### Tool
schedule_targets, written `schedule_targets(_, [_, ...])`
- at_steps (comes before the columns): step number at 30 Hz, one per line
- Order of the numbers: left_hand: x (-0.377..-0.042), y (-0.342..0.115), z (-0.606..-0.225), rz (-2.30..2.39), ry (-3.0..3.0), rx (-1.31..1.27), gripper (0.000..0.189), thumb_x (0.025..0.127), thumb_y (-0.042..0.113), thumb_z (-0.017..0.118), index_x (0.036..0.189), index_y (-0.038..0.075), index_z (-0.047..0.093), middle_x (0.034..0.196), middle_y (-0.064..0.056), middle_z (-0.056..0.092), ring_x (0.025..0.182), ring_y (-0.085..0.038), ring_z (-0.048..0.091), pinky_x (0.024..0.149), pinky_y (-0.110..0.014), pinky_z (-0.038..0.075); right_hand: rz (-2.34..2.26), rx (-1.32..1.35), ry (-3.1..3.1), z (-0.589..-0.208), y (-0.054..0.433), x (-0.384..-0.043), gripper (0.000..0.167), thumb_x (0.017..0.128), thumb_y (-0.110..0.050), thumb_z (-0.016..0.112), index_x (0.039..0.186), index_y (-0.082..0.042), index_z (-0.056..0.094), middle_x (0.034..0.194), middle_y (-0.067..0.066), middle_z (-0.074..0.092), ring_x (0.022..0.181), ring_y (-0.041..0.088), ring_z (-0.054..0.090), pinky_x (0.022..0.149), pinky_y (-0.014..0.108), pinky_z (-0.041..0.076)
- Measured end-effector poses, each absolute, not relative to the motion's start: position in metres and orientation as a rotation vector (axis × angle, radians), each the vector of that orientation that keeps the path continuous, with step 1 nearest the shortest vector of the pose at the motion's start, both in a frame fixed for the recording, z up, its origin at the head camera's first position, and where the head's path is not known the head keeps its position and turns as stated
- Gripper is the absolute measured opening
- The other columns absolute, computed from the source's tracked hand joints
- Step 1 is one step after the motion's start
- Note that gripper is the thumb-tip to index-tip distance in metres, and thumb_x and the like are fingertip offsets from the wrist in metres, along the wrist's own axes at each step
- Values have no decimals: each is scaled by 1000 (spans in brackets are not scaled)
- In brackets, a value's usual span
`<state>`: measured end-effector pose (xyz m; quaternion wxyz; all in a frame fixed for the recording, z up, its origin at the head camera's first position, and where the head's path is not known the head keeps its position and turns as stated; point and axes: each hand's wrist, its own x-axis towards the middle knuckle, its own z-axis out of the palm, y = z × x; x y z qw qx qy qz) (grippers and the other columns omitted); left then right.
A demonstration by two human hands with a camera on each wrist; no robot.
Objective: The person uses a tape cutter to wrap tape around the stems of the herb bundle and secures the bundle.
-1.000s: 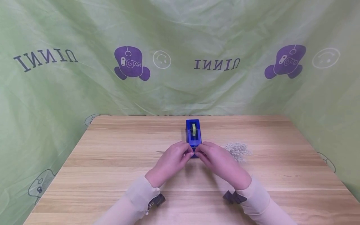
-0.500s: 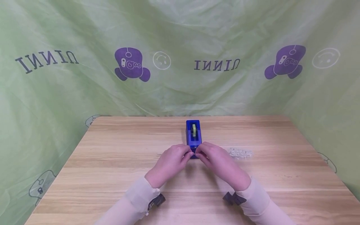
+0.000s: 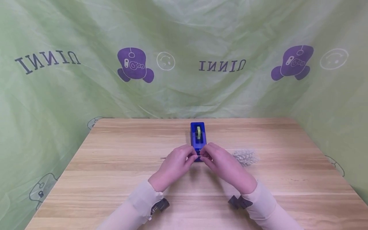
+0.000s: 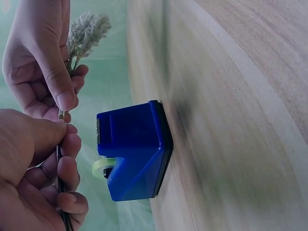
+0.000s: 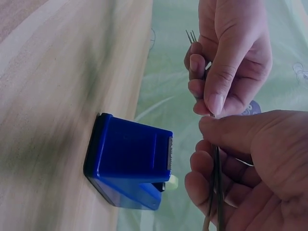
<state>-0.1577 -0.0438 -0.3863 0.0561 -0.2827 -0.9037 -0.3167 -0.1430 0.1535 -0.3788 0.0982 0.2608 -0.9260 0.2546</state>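
Note:
A bunch of pale grey-white dried flowers (image 3: 245, 157) on thin dark stems lies crosswise between both hands. My left hand (image 3: 176, 162) pinches the stems (image 4: 59, 166) between thumb and fingers, and their thin ends stick out on its left side. Close beside it, my right hand (image 3: 225, 163) pinches the same stems nearer the flower heads (image 4: 89, 33). The two thumb tips almost meet in both wrist views. Just beyond the fingertips stands a blue tape dispenser (image 3: 198, 137) with a yellowish tape roll (image 4: 102, 168) and a serrated cutter. Whether tape is on the stems is unclear.
The wooden table (image 3: 115, 179) carries the tape dispenser near its middle. A green printed cloth (image 3: 184, 99) hangs behind the table and along both sides. Dark wrist cameras are strapped over the light sleeves (image 3: 143, 201).
The flower heads look flatter half a second ago and fuller again now, as the bunch turns about its stems. The right fingers shift slightly; both hands otherwise stay in place.

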Motion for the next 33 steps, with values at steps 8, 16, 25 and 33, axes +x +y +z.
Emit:
schedule_targets(8, [-158,-44,-388,-973,-2730,-864,5,100,12,70,95,9,71,89,-1,70,75,-10,56,68,-24,50,764,836,-2716,-380,155,-146,3,97,-9,73,99,-9,75,92,-4,68,82,6,62,77,25,59])
schedule_targets(16, [-157,-44,-388,-969,-2730,-855,6,100,15,71,95,11,70,89,1,69,74,-10,55,68,-24,49,685,845,-2672,-379,154,-144,2,96,-10,74,97,-11,76,94,-4,71,85,8,65,81,28,61])
schedule_targets(25, [-156,-48,-394,-981,-2719,-864,5,97,14,74,94,12,70,90,1,70,77,-9,57,72,-26,52,570,714,-2821,-372,157,-136,6,96,-14,74,102,-14,74,89,-7,67,77,4,57,72,25,57])
schedule_targets(33, [-154,-54,-400,-1047,-2797,-878,5,97,13,73,97,8,73,90,1,69,78,-9,58,72,-26,53,449,816,-2840,-371,166,-134,4,93,-11,77,94,-16,76,85,-7,70,77,5,64,74,25,59])
